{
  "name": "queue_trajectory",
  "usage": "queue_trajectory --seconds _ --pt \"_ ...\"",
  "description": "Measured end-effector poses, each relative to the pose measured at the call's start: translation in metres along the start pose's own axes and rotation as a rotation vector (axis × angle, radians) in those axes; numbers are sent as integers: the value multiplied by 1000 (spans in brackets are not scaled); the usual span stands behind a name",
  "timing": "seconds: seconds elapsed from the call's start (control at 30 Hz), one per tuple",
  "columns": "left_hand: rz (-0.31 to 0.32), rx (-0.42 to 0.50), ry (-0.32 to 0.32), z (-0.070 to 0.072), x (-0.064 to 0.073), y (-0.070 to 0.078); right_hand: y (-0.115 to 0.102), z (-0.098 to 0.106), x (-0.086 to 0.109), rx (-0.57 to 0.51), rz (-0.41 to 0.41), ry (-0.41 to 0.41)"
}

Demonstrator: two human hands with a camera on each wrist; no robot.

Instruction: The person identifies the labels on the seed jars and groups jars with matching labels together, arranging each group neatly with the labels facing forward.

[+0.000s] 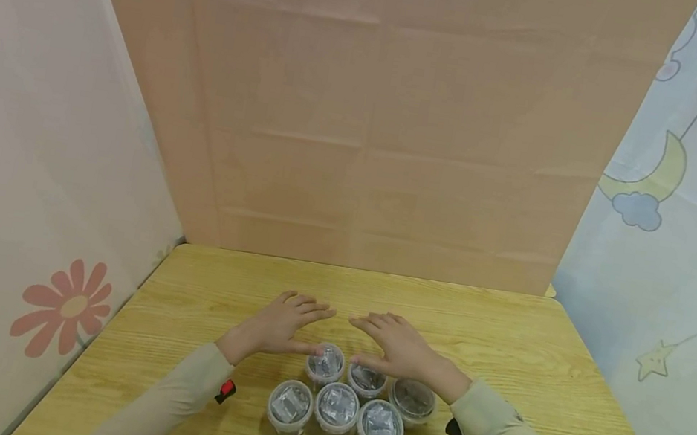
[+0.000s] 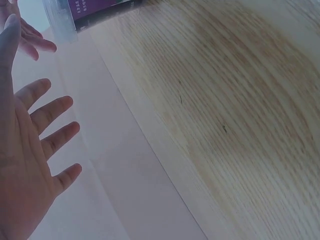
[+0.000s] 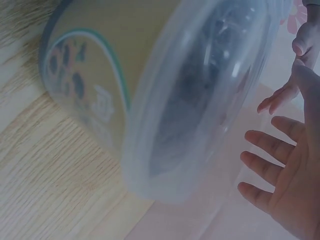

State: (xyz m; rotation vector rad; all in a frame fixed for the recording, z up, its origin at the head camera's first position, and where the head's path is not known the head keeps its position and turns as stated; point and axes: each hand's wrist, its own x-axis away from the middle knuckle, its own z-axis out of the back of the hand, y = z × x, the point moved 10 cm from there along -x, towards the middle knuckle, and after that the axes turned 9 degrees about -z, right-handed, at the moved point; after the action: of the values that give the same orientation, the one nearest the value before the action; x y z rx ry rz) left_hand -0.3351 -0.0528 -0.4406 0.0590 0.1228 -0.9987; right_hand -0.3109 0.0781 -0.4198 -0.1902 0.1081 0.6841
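Observation:
Several round plastic tubs with clear lids stand grouped on the wooden table, among them a front left tub [image 1: 289, 406], a front middle tub [image 1: 336, 407] and a front right tub [image 1: 380, 427]. Over the back left tub [image 1: 325, 366] reaches the thumb of my left hand [image 1: 281, 324], its fingers spread and holding nothing. My right hand [image 1: 399, 349] mirrors it, thumb over the back middle tub [image 1: 367, 380]. A darker-topped tub [image 1: 412, 400] sits below the right wrist. Up close, the right wrist view shows a tub [image 3: 125, 90] with a printed label and clear lid.
The wooden table [image 1: 207, 302] ends at a tan upright panel [image 1: 367, 138] behind. White patterned sheets flank it, the left sheet [image 1: 25, 162] with a red flower and the right sheet [image 1: 687, 261] with moon and stars.

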Motion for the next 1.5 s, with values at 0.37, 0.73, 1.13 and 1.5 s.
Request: queue_trajectory --seconds 0.37,0.73,1.13,1.5 --pt "-1 68 -59 -12 1 0 -3 -9 -1 19 25 -23" --pt "-2 126 -83 -16 4 3 -5 -17 -3 47 25 -36" --pt "8 166 -96 -18 5 5 -9 -17 -2 82 58 14" --pt "1 173 -108 -20 5 9 -10 -19 -1 60 44 5"
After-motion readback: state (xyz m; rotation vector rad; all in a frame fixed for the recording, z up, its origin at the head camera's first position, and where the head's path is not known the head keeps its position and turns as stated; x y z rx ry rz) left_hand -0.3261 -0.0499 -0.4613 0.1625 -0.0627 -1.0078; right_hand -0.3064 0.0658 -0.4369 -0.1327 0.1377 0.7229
